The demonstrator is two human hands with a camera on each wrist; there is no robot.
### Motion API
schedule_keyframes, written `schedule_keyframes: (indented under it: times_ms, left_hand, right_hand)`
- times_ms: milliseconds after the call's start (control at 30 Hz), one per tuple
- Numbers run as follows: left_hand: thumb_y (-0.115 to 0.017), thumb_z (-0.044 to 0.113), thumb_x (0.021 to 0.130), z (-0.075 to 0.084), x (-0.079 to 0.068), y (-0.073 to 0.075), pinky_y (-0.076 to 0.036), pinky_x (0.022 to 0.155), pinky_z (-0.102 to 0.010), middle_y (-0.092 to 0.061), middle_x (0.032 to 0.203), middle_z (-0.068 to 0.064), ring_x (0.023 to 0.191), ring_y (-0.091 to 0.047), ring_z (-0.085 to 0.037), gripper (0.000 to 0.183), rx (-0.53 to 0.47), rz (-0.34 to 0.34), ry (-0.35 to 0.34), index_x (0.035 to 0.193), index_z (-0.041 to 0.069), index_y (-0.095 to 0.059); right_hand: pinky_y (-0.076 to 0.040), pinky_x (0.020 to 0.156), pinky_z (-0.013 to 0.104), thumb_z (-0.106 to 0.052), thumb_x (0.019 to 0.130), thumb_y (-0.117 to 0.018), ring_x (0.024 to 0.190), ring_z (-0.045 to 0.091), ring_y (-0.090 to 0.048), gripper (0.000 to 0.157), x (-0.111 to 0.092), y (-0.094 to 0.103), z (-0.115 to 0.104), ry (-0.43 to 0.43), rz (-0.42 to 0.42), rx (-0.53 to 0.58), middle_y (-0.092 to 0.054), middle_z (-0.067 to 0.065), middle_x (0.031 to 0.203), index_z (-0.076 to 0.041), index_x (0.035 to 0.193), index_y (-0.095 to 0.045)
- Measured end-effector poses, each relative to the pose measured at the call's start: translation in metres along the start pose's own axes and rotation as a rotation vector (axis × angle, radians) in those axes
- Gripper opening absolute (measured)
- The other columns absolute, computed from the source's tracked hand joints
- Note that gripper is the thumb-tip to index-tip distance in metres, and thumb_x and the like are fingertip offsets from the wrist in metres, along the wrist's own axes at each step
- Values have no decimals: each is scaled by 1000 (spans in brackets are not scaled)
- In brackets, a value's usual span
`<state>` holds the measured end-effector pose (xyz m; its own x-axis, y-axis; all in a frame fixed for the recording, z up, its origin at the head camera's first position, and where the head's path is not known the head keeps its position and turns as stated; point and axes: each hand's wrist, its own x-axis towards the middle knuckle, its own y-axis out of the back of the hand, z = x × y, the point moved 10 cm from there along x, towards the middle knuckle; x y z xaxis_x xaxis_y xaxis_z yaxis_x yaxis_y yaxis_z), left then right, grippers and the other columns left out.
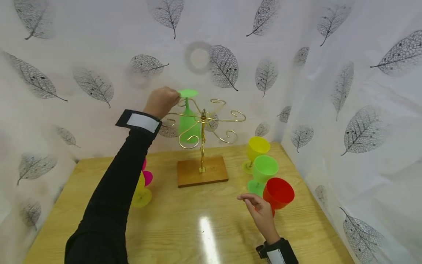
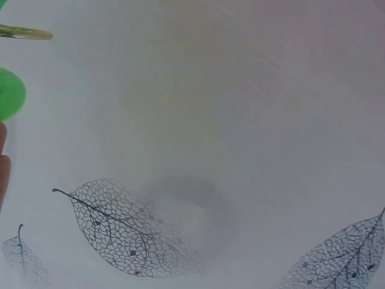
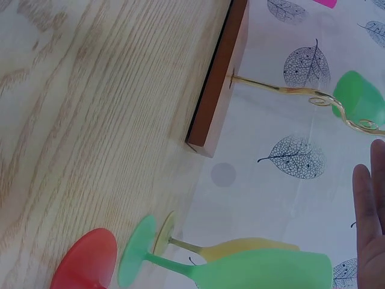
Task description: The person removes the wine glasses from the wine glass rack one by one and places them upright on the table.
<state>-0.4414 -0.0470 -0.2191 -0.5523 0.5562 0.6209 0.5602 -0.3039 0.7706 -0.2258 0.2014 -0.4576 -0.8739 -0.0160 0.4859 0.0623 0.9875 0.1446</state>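
My left hand (image 1: 162,101) pinches the foot of an upside-down light green goblet (image 1: 189,124). Its bowl hangs below, among the curled arms at the left side of a gold goblet rack (image 1: 202,146). In the left wrist view, only fingertips (image 2: 3,174) and the round green foot (image 2: 11,95) show at the edge. Over the table's right side, my right hand (image 1: 263,216) holds nothing, its fingers (image 3: 365,205) fairly straight in the right wrist view. It overlaps the red goblet (image 1: 278,192) in the head view; whether they touch I cannot tell.
Behind the red goblet, an upright green goblet (image 1: 265,168) and a yellow goblet (image 1: 258,146) stand in a row. The rack's wooden base (image 1: 214,175) sits toward the table's back. Yellow (image 1: 142,198) and pink (image 1: 148,178) goblets are partly hidden behind my left arm.
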Motion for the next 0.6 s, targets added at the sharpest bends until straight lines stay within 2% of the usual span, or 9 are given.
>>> schedule_keyframes:
  times_ms: [167, 267, 433, 600]
  left_hand:
    - [-61, 4, 87, 1, -17, 14, -48, 50, -37, -63, 62, -13, 54, -53, -26, 18, -33, 77, 4, 70, -1, -62]
    - [-62, 5, 87, 8, -29, 25, -49, 51, -37, -65, 64, -13, 55, -56, -28, 17, -40, 113, -10, 71, -1, -63]
    - [-63, 4, 86, 10, -46, 37, -55, 58, -38, -68, 69, -14, 63, -63, -29, 12, -11, 108, -3, 76, -2, -66]
    - [-63, 4, 86, 5, -64, 45, -54, 55, -39, -63, 64, -14, 61, -61, -31, 14, 49, 90, 31, 73, -2, -63]
  right_hand:
    - [-52, 82, 12, 8, 90, -52, 92, 3, -66, 18, -2, -1, 1, -25, 13, -20, -71, 14, 96, 6, 102, -64]
    - [-52, 80, 12, 9, 90, -52, 91, 2, -65, 18, -4, -2, 1, -32, 21, -44, -70, 15, 95, 4, 102, -65]
    - [-53, 79, 13, 8, 91, -52, 91, 2, -65, 18, -4, -5, 1, -33, 13, -48, -70, 16, 95, 3, 102, -65]
    - [-53, 80, 13, 9, 90, -51, 91, 2, -65, 18, -1, -8, -1, -19, 3, -15, -70, 15, 95, 5, 102, -65]
